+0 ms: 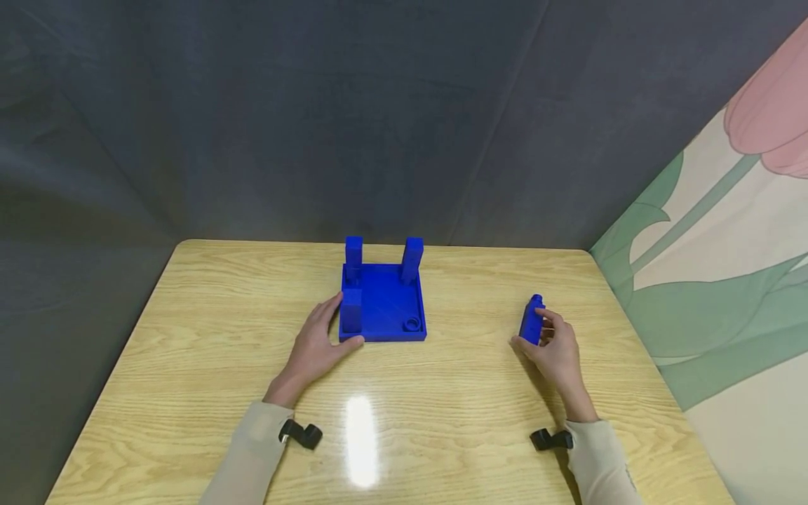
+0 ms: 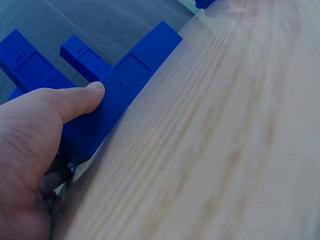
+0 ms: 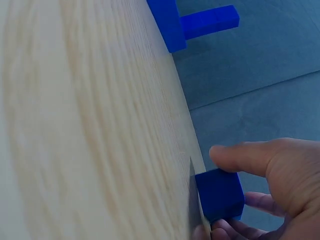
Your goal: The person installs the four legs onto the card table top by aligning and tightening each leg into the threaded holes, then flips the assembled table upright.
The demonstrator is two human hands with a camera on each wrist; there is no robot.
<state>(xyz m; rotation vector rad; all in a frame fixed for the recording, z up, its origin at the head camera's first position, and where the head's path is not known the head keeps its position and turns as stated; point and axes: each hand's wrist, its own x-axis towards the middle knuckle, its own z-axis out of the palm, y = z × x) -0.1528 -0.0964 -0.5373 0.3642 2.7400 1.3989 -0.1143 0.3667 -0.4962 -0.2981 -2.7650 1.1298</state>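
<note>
Standing upright — blue peg [image 1: 532,320] in right hand [image 1: 555,351]

Bright overhead light is glaring white on the counter [image 1: 360,440]; wrist views are blurring up close, head-view edges are curving.

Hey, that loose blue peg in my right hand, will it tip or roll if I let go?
The blue peg looks like stiff, light plastic. Tall and narrow, it probably tips easily. Its square sides suggest little rolling.
</note>
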